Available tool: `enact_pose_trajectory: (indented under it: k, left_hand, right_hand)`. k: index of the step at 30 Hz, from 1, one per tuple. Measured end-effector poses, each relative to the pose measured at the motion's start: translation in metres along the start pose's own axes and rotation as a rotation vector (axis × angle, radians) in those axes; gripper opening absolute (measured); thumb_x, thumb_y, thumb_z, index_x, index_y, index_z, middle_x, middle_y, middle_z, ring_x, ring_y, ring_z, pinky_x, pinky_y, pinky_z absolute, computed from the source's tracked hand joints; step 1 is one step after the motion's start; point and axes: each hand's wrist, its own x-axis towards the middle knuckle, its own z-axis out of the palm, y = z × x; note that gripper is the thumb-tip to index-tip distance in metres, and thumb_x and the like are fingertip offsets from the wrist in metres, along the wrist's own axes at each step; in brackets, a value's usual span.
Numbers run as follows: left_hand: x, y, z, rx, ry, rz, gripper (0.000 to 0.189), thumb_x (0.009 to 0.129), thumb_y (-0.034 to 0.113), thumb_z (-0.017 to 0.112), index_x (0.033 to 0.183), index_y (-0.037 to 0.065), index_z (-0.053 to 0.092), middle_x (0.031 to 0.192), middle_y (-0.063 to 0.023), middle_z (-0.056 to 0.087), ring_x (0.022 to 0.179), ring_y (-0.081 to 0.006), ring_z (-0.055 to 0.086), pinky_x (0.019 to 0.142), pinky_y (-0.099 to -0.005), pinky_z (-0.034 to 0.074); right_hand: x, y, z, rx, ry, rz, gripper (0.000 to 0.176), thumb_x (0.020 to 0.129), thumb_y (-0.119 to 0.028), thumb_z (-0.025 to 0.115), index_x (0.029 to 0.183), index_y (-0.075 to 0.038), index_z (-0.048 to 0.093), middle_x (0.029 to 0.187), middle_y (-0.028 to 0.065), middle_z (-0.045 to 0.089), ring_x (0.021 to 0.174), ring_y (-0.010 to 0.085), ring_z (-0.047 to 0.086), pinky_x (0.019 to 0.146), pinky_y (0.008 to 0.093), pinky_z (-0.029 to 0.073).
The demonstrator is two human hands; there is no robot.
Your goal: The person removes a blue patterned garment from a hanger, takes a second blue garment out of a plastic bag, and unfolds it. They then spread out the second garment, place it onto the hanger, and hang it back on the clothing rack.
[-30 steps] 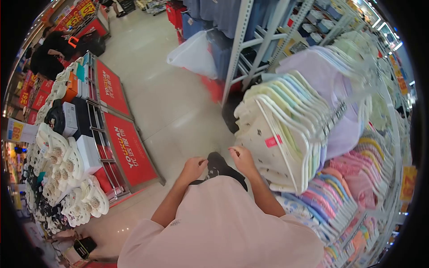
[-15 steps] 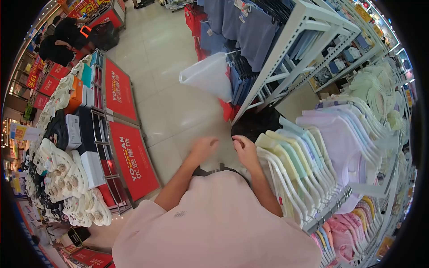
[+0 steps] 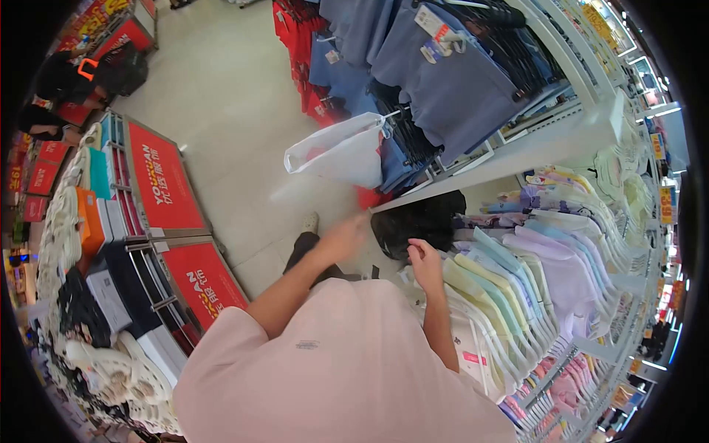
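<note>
My left hand (image 3: 346, 241) is out in front of me over the floor, smeared by motion, its fingers pointing toward the foot of a white rack post. Beside the yellow and green clothes on white hangers (image 3: 484, 284) is my right hand (image 3: 425, 264), fingers loosely bent and apart, with nothing seen in it. A black plastic bag (image 3: 421, 221) lies just beyond the right hand, at the base of the rack. Past the left hand, a white plastic bag (image 3: 340, 151) hangs from a hook on the rack of blue shorts (image 3: 458, 81).
A display stand with red sign panels (image 3: 164, 177) runs along the left, with white clogs (image 3: 111, 365) and boxes on it. Pale tile floor (image 3: 244, 96) forms the aisle. The white rack frame (image 3: 509, 166) juts out ahead. People in dark clothes (image 3: 63, 81) stand far left.
My view has moved forward and turned, bringing the blue shorts and black bag closer. My left hand has swung toward the rack post, and a shoe now shows below it.
</note>
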Motion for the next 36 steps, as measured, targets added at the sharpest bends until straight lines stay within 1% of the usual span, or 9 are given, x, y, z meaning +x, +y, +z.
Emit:
enact_pose_trajectory:
  k: [6,8,14,17,20,26,30,32,36]
  left_hand:
    - [0.073,-0.080,-0.101,0.114,0.433,0.247,0.038,0.086,0.012,0.067,0.122,0.003,0.063,0.112,-0.0218,0.065,0.101,-0.0384,0.064,0.092,-0.0451,0.051]
    - [0.101,-0.102,-0.127,0.125,0.528,0.097,0.040,0.084,0.011,0.069,0.123,0.003,0.063,0.110,-0.0222,0.064,0.104,-0.0388,0.062,0.094,-0.0458,0.049]
    - [0.166,-0.145,-0.155,0.419,0.652,0.100,0.035,0.085,0.015,0.070,0.118,0.005,0.066,0.110,-0.0239,0.066,0.102,-0.0409,0.063,0.090,-0.0487,0.051]
    - [0.192,-0.183,-0.155,0.358,0.125,-0.075,0.023,0.088,0.019,0.068,0.104,0.003,0.069,0.103,-0.0243,0.068,0.094,-0.0437,0.065,0.083,-0.0507,0.052]
    - [0.190,-0.192,-0.139,0.203,0.170,-0.034,0.023,0.091,0.023,0.066,0.091,0.001,0.068,0.095,-0.0232,0.069,0.087,-0.0452,0.066,0.076,-0.0529,0.052]
    - [0.164,-0.155,-0.144,0.072,0.439,0.066,0.027,0.094,0.027,0.064,0.091,0.000,0.065,0.093,-0.0275,0.065,0.090,-0.0453,0.065,0.076,-0.0551,0.051]
    - [0.187,-0.181,-0.146,0.253,0.128,-0.070,0.025,0.093,0.026,0.060,0.096,0.002,0.068,0.094,-0.0268,0.067,0.089,-0.0467,0.066,0.078,-0.0535,0.053]
    - [0.196,-0.190,-0.145,0.267,0.027,-0.164,0.025,0.094,0.026,0.059,0.095,0.003,0.069,0.091,-0.0266,0.068,0.088,-0.0472,0.066,0.079,-0.0538,0.053]
    - [0.188,-0.188,-0.156,0.155,0.054,-0.133,0.026,0.095,0.024,0.058,0.094,0.001,0.070,0.088,-0.0272,0.069,0.087,-0.0481,0.066,0.079,-0.0548,0.053]
  right_hand:
    - [0.047,-0.080,0.057,-0.071,-0.113,0.007,0.030,0.094,-0.016,0.064,0.118,0.001,0.068,0.105,0.0190,0.073,0.096,0.0278,0.072,0.086,0.0352,0.054]
    - [0.059,-0.109,0.071,-0.096,-0.100,-0.002,0.030,0.093,-0.016,0.064,0.118,0.001,0.067,0.107,0.0196,0.073,0.099,0.0294,0.071,0.087,0.0360,0.054]
    - [0.072,-0.140,0.104,-0.122,-0.047,0.076,0.030,0.094,-0.019,0.064,0.119,-0.002,0.068,0.103,0.0191,0.072,0.091,0.0312,0.070,0.082,0.0386,0.053]
    - [0.072,-0.145,0.115,-0.138,-0.065,0.124,0.031,0.094,-0.020,0.064,0.120,-0.003,0.067,0.102,0.0181,0.072,0.089,0.0308,0.069,0.081,0.0386,0.053]
    - [0.079,-0.140,0.130,-0.134,-0.087,0.122,0.035,0.094,-0.021,0.063,0.124,-0.003,0.065,0.102,0.0175,0.072,0.088,0.0301,0.069,0.081,0.0386,0.053]
    - [0.132,-0.152,0.175,-0.078,-0.190,0.089,0.044,0.094,-0.019,0.061,0.135,-0.005,0.058,0.102,0.0177,0.071,0.092,0.0340,0.068,0.084,0.0425,0.052]
    - [0.172,-0.167,0.195,-0.190,-0.313,0.074,0.057,0.093,-0.015,0.058,0.147,-0.005,0.044,0.110,0.0225,0.069,0.099,0.0403,0.065,0.087,0.0470,0.051]
    - [0.195,-0.145,0.206,-0.345,-0.213,-0.053,0.056,0.094,-0.015,0.055,0.146,-0.002,0.042,0.117,0.0251,0.065,0.101,0.0426,0.064,0.089,0.0490,0.051]
    - [0.213,-0.095,0.206,-0.500,-0.064,-0.032,0.068,0.093,-0.021,0.054,0.152,0.003,0.030,0.109,0.0295,0.068,0.101,0.0458,0.066,0.085,0.0491,0.053]
